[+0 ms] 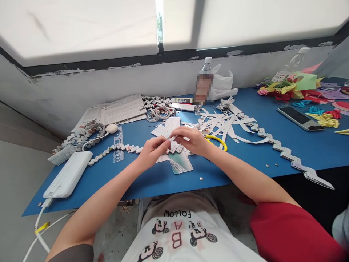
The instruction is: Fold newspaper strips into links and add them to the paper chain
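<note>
My left hand (154, 151) and my right hand (192, 140) meet over the middle of the blue table. Both pinch a small white paper strip (172, 138) between thumb and fingers. Right below them lies the end of a folded zigzag paper chain (177, 148), which runs left across the table (152, 185). Under the chain is a green and white printed card (181, 163). Printed paper pieces (171, 124) lie just behind my hands. A yellow handle (218, 141), perhaps of scissors, shows beside my right wrist.
Loose paper strips (226, 125) and another zigzag chain (286, 153) spread to the right, near a phone (297, 118). At left are a white power bank (68, 174), a clear stencil ruler (118, 145) and newspapers (122, 109). A bottle (204, 83) stands behind; coloured paper (294, 85) lies far right.
</note>
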Tool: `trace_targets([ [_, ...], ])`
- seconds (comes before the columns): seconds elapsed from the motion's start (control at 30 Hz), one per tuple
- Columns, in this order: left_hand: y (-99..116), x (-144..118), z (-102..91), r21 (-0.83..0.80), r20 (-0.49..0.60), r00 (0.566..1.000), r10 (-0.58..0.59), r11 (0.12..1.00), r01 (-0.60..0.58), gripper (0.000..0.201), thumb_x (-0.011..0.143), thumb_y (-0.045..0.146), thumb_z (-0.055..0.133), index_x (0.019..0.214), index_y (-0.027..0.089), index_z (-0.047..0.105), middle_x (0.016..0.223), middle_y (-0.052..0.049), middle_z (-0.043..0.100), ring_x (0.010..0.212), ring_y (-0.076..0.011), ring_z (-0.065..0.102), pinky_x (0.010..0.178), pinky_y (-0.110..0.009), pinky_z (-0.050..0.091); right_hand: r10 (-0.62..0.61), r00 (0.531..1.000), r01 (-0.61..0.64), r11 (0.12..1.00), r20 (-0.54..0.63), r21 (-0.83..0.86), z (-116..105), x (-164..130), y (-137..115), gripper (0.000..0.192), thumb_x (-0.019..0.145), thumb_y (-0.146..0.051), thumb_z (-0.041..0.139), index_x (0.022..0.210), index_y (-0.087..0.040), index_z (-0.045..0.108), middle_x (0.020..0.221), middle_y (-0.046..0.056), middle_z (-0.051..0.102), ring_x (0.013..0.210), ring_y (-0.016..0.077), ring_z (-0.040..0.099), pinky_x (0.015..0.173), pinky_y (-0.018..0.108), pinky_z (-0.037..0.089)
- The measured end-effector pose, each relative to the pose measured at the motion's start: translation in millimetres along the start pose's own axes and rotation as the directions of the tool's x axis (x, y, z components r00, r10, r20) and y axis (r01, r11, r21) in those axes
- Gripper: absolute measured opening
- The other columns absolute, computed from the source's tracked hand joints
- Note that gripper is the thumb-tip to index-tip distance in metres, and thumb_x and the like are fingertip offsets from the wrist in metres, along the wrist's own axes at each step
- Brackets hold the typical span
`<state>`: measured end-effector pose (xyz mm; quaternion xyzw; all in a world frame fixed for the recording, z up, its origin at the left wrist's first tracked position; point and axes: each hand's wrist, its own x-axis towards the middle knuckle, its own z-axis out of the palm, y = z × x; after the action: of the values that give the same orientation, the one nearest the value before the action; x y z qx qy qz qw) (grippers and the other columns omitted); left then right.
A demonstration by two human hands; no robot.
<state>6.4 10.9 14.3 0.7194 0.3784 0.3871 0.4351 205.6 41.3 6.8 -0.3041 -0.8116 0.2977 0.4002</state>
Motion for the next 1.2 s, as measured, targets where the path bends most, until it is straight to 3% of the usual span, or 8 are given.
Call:
trace_targets([
  [0.13,2,-4,-1.6,-0.04,0.04,0.999,0.033,0.999,-0.032,0.037,0.09,0.052,0.047,0.085,0.018,0.06,0.059,0.001,0.049,0.053,-0.0116,0.042,0.054,-0.027,0.039,0.127,0.99,-0.118,0.983,-0.062,0.14,4,1,6,0.023,0.092,-0.042,0.046,0.1,-0.023,0.056,0.068,-0.002,0.06,0.063,0.0131,0.059,0.07,0.029,0.051],
  [0.3,-1,-5,-2.7,-0.064,0.121,0.99,0.077,0.996,-0.069,0.032,0.092,0.046,0.046,0.101,0.019,0.06,0.068,-0.002,0.055,0.064,-0.0148,0.051,0.064,-0.029,0.044,0.285,0.958,-0.226,0.836,-0.043,0.499,11,6,11,0.032,0.084,-0.053,0.057,0.092,-0.022,0.052,0.082,0.001,0.067,0.065,0.0131,0.063,0.062,0.027,0.053],
  [0.63,-6,-4,-1.8,-0.072,0.151,0.981,0.12,0.991,-0.11,0.061,0.089,0.065,0.036,0.122,0.018,0.056,0.074,-0.005,0.059,0.072,-0.0205,0.055,0.073,-0.035,0.044,0.529,0.791,-0.569,0.451,0.308,0.688,22,9,9,0.017,0.086,-0.032,0.061,0.087,-0.017,0.055,0.067,0.004,0.069,0.056,0.0138,0.067,0.054,0.022,0.054],
  [0.8,-11,-5,-1.1,-0.053,0.098,0.992,0.081,0.996,-0.076,0.077,0.081,0.08,0.025,0.109,0.017,0.059,0.062,0.0,0.041,0.056,-0.0152,0.037,0.057,-0.031,0.037,0.527,0.774,-0.629,0.577,0.351,0.521,22,5,8,0.024,0.086,-0.033,0.057,0.102,-0.015,0.056,0.086,0.009,0.07,0.064,0.0152,0.067,0.059,0.027,0.055],
  [0.9,-11,-5,-1.3,-0.018,0.041,0.998,0.055,0.998,-0.055,0.073,0.081,0.08,0.027,0.099,0.017,0.059,0.062,0.001,0.038,0.057,-0.0144,0.035,0.055,-0.029,0.035,0.433,0.901,-0.409,0.867,-0.025,0.284,16,1,5,0.035,0.079,-0.026,0.063,0.111,-0.016,0.054,0.106,0.011,0.065,0.078,0.0175,0.065,0.066,0.032,0.055],
  [0.97,-8,-4,-1.4,0.022,0.017,0.999,0.051,0.998,-0.051,0.067,0.084,0.076,0.028,0.096,0.017,0.059,0.064,0.001,0.041,0.06,-0.0145,0.038,0.057,-0.028,0.035,0.116,0.951,-0.111,0.993,-0.286,0.034,12,-2,0,0.036,0.077,-0.022,0.064,0.111,-0.018,0.055,0.111,0.011,0.06,0.083,0.0173,0.061,0.071,0.033,0.054],
  [1.07,-6,-1,-0.5,0.096,0.015,0.998,0.053,0.994,-0.054,0.056,0.089,0.067,0.033,0.099,0.017,0.057,0.075,-0.002,0.052,0.067,-0.0152,0.046,0.061,-0.027,0.037,-0.308,0.921,0.271,0.946,-0.237,-0.177,10,-7,-8,0.03,0.08,-0.027,0.066,0.108,-0.02,0.058,0.098,0.007,0.061,0.081,0.0164,0.059,0.072,0.032,0.053],
  [1.2,-5,1,2.5,0.204,0.113,0.994,0.007,0.979,-0.03,0.048,0.091,0.061,0.037,0.1,0.018,0.056,0.088,-0.003,0.061,0.077,-0.0173,0.054,0.067,-0.028,0.041,-0.357,0.919,0.337,0.932,-0.168,-0.136,16,-11,-10,0.013,0.089,-0.023,0.057,0.1,-0.021,0.063,0.083,0.004,0.063,0.07,0.0127,0.059,0.066,0.027,0.053],
])
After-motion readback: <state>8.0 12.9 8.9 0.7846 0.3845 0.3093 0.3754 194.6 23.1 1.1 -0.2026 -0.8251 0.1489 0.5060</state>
